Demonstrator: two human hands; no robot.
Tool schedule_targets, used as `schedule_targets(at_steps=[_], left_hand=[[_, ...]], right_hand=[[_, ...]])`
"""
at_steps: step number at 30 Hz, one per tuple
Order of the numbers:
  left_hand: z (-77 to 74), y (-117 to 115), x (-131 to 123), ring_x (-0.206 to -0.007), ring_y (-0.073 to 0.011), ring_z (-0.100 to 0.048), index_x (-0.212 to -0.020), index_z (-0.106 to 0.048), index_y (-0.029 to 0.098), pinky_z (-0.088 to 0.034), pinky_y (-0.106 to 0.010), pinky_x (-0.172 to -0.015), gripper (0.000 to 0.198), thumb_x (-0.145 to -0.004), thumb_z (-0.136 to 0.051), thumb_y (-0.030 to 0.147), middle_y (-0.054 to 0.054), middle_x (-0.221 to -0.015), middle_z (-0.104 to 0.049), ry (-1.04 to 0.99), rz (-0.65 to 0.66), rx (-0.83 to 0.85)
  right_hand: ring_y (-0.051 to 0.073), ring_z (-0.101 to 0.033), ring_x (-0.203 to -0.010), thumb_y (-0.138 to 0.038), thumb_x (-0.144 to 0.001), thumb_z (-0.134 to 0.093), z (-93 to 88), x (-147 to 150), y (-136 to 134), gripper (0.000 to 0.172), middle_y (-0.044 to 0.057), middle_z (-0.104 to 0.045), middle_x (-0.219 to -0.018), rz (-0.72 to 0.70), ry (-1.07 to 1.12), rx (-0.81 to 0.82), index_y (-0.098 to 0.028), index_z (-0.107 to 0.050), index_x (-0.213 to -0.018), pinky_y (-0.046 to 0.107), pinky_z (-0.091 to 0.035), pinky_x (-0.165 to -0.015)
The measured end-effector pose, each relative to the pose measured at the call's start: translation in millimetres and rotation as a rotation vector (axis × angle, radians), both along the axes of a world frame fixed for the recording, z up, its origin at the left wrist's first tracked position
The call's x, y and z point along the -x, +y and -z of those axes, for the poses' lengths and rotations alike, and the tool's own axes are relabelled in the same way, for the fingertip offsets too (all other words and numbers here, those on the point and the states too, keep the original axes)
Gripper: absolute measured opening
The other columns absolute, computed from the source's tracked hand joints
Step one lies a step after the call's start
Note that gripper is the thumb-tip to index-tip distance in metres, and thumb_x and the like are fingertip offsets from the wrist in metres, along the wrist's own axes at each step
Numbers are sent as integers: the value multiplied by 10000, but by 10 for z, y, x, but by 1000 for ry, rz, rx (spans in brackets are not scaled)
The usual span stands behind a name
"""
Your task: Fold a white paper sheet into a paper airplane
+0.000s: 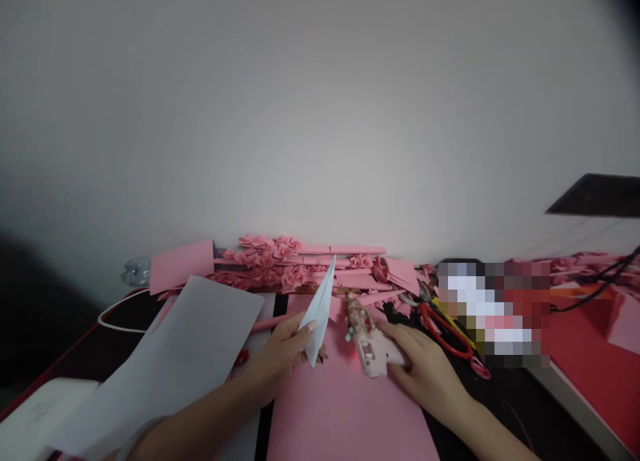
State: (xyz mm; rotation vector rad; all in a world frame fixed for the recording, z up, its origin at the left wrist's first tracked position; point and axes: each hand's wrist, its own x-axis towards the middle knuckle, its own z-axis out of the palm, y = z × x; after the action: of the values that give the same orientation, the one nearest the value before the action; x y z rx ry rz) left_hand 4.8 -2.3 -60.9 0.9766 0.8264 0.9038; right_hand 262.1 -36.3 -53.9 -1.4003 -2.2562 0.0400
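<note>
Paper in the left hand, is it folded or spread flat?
Folded. The white paper narrows to a long, creased point instead of lying as a flat sheet, and the left hand pinches it near the base.

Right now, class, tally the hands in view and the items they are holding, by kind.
Left hand and right hand: 2
Folded paper: 1
Glue gun: 1
Total: 4
</note>
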Motion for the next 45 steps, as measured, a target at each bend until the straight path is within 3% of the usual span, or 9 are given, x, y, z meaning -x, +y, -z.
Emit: schedule_targets(at_steps=[7,12,15,21,30,33,37,41,45], left_hand=[[-180,73,-14,-652,-143,-564,-941,-560,154,-435,-263,-662,284,-808,-598,402,3,-665,-591,20,-42,-6],[-449,219,-156,-682,-155,-573,-926,-554,151,-445,-285,-690,246,-835,-535,378,-10,-674,-585,108,17,-102],[-505,382,-242,-690,-151,-585,-924,-545,148,-450,-274,-680,222,-849,-503,352,-20,-710,-587,138,20,-137],[-469,551,-247,-696,-183,-640,-1101,-527,128,-460,-276,-608,303,-861,-475,304,-66,-810,-624,259,78,-140],[-509,303,-37,-697,-210,-666,-971,-583,137,-440,-258,-576,259,-860,-470,343,-19,-708,-602,465,29,-257],[-484,205,-3,-700,-205,-671,-1019,-564,140,-463,-268,-598,298,-866,-457,372,-32,-728,-643,502,-3,-270],[-364,52,-5,-656,-191,-685,-1026,-527,140,-501,-271,-568,322,-865,-451,408,-66,-836,-672,464,30,-146],[-228,-78,-44,-439,-157,-612,-944,-534,129,-461,-242,-430,293,-878,-407,384,-16,-626,-626,498,48,-129],[-131,-138,-74,-437,-168,-595,-1062,-530,108,-473,-249,-438,349,-880,-405,378,8,-530,-582,477,37,-179]], right_hand=[[245,-659,-963,-238,-778,-517,-1,-129,89,372,123,-677,-1088,282,274,-68,-155,-552,-1139,346,-536,-802],[230,-673,-859,-270,-781,-548,-56,-156,108,332,106,-690,-1002,331,381,-100,-161,-565,-1094,319,-544,-731],[238,-667,-875,-289,-788,-559,-62,-145,104,340,110,-687,-1015,325,386,-79,-160,-563,-1103,324,-540,-730],[237,-652,-938,-295,-809,-554,-57,-141,98,340,115,-674,-1066,294,399,-36,-168,-550,-1125,322,-526,-764],[228,-652,-886,-288,-784,-566,-33,-142,77,351,105,-675,-1026,298,452,-28,-158,-559,-1110,309,-522,-752],[227,-638,-895,-280,-781,-569,-38,-132,64,372,99,-663,-1041,275,530,20,-160,-551,-1133,304,-517,-754],[206,-618,-754,-280,-797,-523,-96,-61,9,260,66,-666,-869,166,659,179,-162,-607,-1014,281,-509,-658],[170,-524,-619,-305,-788,-528,-161,40,-59,164,22,-577,-670,24,635,433,-173,-626,-789,252,-444,-549],[102,-337,-534,-332,-777,-586,-164,110,-97,206,-39,-404,-589,-75,580,597,-177,-526,-655,213,-308,-478]])
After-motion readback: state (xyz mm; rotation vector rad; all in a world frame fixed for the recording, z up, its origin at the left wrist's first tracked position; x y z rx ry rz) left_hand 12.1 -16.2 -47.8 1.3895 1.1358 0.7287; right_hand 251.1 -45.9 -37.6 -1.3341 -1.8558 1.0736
